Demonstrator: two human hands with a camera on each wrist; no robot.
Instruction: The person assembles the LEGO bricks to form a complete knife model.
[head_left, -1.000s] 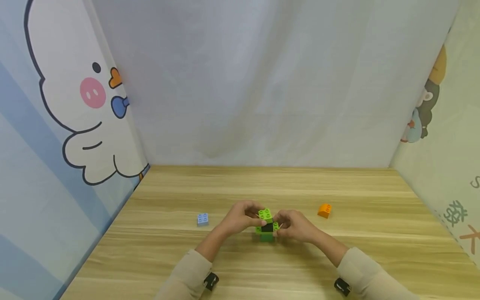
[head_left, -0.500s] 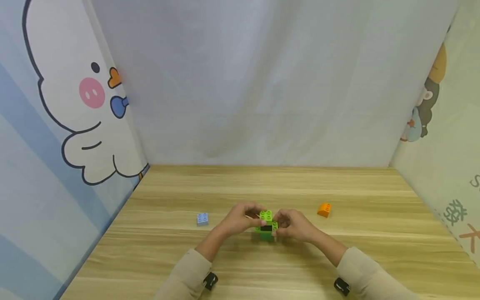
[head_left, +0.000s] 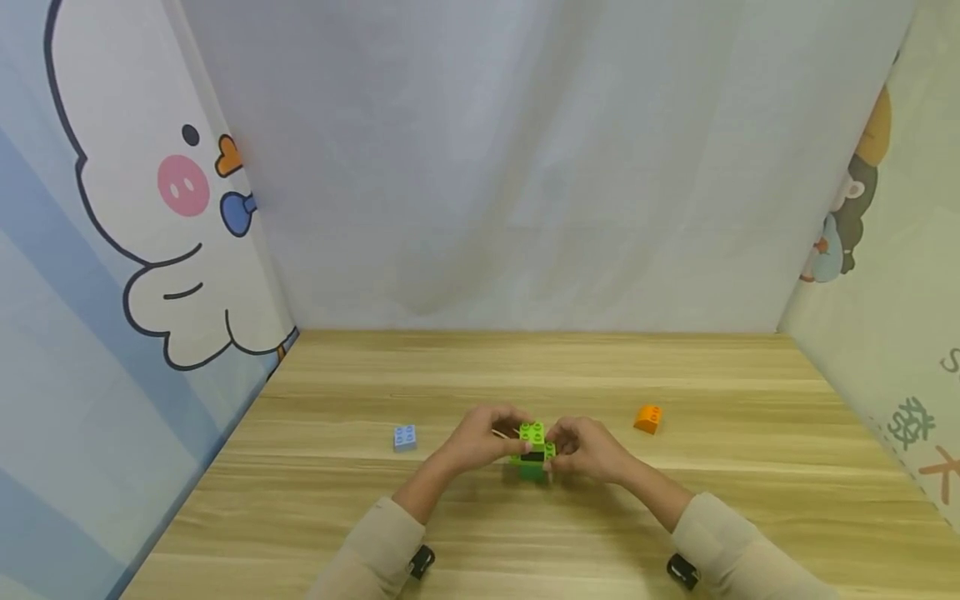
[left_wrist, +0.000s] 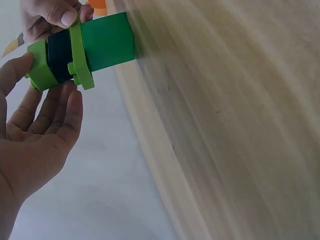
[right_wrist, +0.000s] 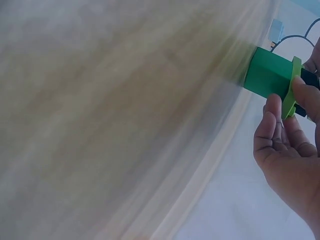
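Observation:
A small stack of toy bricks stands upright on the wooden table, between both hands. At its base is a dark green brick [left_wrist: 108, 42], topped by a thin lime plate [left_wrist: 79, 55]. Above the plate sits a black brick [left_wrist: 60, 56], capped by a lime brick [head_left: 532, 434] with studs on top. My left hand [head_left: 480, 437] pinches the lime brick between thumb and fingers. From the other side, my right hand [head_left: 594, 452] grips the lime plate, its thumb on it in the right wrist view [right_wrist: 295, 150].
A light blue brick [head_left: 405, 438] lies on the table [head_left: 345, 517] left of the stack. An orange curved brick [head_left: 648, 419] lies to the right. A pale curtain [head_left: 525, 167] hangs behind the table's far edge, with printed walls at both sides.
The lime top brick was tilted a second ago; it has levelled and come down on the black brick, so less black shows. Both hands have stayed nearly in place.

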